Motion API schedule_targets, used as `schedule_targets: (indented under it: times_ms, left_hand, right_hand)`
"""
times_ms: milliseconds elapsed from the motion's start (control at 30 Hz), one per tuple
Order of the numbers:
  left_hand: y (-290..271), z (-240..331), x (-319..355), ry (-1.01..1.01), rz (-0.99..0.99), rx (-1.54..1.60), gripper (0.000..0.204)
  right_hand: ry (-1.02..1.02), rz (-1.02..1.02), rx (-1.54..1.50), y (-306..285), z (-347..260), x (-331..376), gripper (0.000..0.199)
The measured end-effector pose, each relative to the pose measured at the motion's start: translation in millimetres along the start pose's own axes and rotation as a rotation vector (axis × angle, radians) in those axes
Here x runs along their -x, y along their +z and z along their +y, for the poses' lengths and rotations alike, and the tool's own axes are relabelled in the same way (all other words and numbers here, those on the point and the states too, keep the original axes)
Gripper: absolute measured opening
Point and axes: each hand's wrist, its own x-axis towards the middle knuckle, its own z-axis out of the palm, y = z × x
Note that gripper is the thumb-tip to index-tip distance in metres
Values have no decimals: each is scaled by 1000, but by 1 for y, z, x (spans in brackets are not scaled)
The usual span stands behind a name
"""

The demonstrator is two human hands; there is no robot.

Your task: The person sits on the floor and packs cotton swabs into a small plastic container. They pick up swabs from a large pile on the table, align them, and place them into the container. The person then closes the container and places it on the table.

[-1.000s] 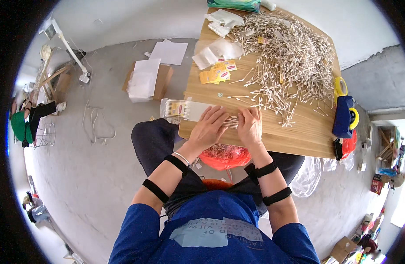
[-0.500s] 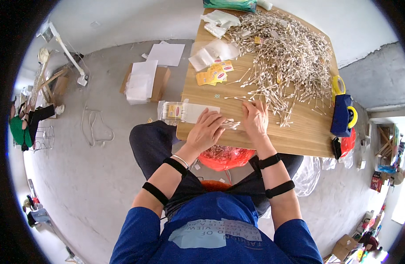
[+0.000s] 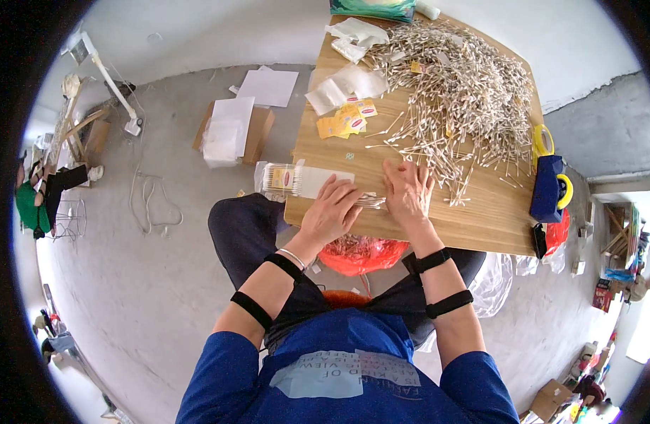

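My left hand (image 3: 332,210) is closed over a small bundle of cotton swabs (image 3: 371,201) near the table's front edge; their white tips stick out to the right. Just right of them, my right hand (image 3: 407,192) rests low over the wood with bent fingers drawn together. Whatever its fingertips hold, if anything, is hidden. Beside my left hand lies a white card (image 3: 325,181), next to a clear pack of swabs (image 3: 281,177) with a yellow label. A large loose heap of cotton swabs (image 3: 473,92) covers the far right of the table.
Yellow cards (image 3: 347,121) and clear plastic bags (image 3: 346,86) lie at the table's left. A blue tape dispenser (image 3: 547,187) stands at the right edge. Below the front edge is a red bag (image 3: 360,256). On the floor sits a cardboard box (image 3: 258,133) with papers.
My right hand's fingers have drawn in slightly toward the palm and left. A loose swab by its fingertips no longer shows in that spot. The left hand stays on its bundle.
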Motion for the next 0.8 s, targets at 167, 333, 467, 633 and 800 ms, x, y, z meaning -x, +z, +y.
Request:
schedule_targets:
  times_ms: [167, 333, 467, 633, 800]
  left_hand:
    - [1, 2, -1, 8, 9, 8, 31]
    - [2, -1, 0, 24, 23, 12, 32]
    - [1, 1, 0, 67, 30, -46, 28]
    - [1, 1, 1, 110, -21, -86, 26]
    - [2, -1, 3, 94, -39, -54, 26]
  right_hand:
    - [-178, -22, -20, -6, 9, 12, 43]
    - [-268, -83, 47, -17, 6, 17, 48]
    - [-293, -114, 85, -25, 12, 25, 49]
    - [-302, -103, 127, -25, 7, 27, 46]
    - [-296, -63, 180, -38, 19, 50, 40]
